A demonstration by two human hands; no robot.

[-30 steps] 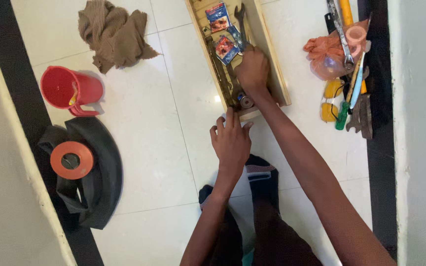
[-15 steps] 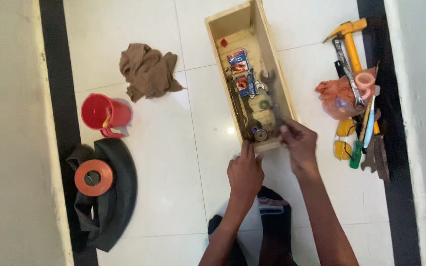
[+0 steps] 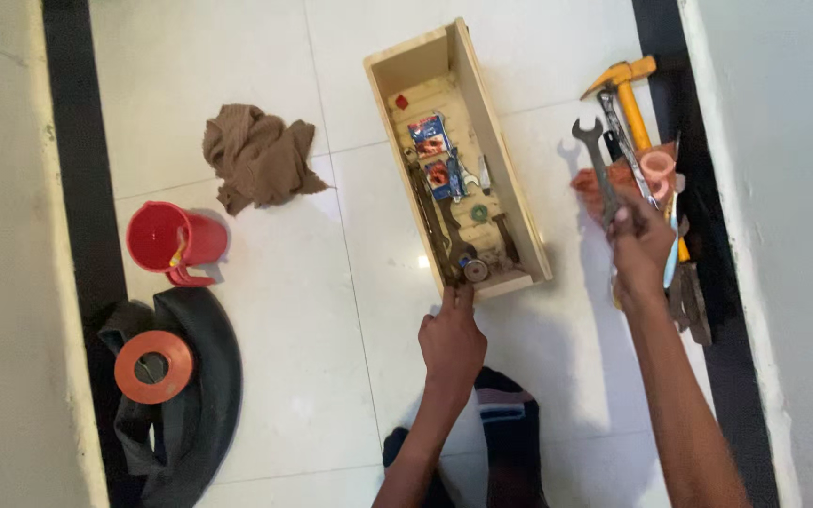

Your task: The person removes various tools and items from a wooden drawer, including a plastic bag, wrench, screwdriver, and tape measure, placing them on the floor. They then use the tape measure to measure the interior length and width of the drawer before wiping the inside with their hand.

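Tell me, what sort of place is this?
Probably a home floor used as a repair spot: pale floor tiles, a wooden toolbox with small parts, a hammer among loose tools, and a rubber inner tube. The right hand holds a wrench.

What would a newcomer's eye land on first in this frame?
Probably the right hand, raised over the heap of tools along the right wall and gripping a dark open-ended spanner that points up the picture. Next comes the long wooden box of small parts at centre, its near end touched by the left hand. The red jug at left stands out on the white floor tiles.
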